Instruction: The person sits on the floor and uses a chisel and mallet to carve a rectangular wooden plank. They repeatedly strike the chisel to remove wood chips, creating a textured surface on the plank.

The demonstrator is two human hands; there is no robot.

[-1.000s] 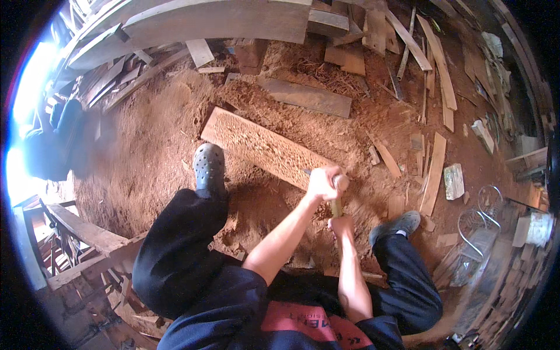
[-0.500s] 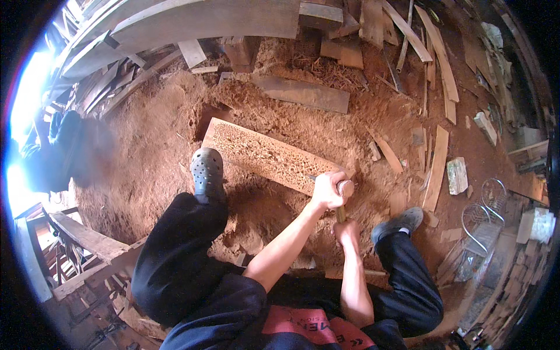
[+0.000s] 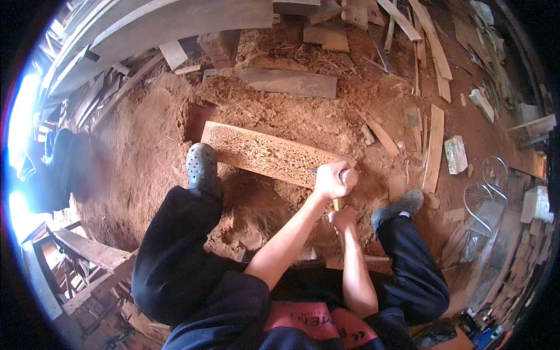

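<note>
A long wooden board [image 3: 262, 153], its top covered in small carved pits, lies slantwise on the ground. My left hand [image 3: 331, 182] is closed round a chisel at the board's right end; a bit of its dark blade [image 3: 313, 170] shows beside the fingers, while the fist hides most of the tool. Lower down, my right hand [image 3: 344, 219] grips the handle [image 3: 338, 204] of a mallet. A round wooden end [image 3: 350, 177] sits against my left fist; it looks like the mallet's head. My left shoe [image 3: 202, 166] rests at the board's left end.
Reddish soil and wood chips cover the ground. A loose plank [image 3: 291, 81] lies beyond the board, and large timbers [image 3: 186, 20] are stacked at the far left. Right of me are wood strips [image 3: 433, 149], a pale block [image 3: 455, 155] and a wire rack [image 3: 487, 201].
The whole view has shifted slightly, with far things now higher and further left. Both hands keep their grips near the board's right end.
</note>
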